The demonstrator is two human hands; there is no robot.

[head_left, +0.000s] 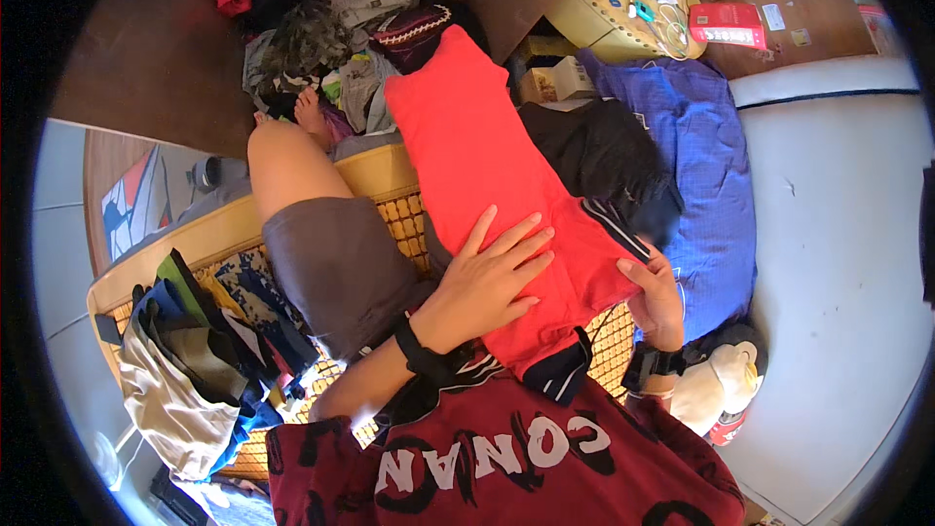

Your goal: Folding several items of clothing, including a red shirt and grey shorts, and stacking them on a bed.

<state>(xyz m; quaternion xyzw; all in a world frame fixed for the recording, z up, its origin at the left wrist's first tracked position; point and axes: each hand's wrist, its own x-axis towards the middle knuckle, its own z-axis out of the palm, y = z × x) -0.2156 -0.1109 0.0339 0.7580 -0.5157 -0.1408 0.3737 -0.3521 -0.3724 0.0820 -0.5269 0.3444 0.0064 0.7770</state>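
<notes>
The red garment (467,146) lies across the far edge of the woven bench (383,173), the left hand (487,287) flat on it, fingers spread, the right hand (654,300) pinching it beside its striped trim (617,228).

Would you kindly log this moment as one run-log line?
Left hand: spread flat on red cloth garment | Right hand: pinching its edge beside navy-and-white striped trim | Nearby: crumpled black cloth, blue checked cloth
</notes>
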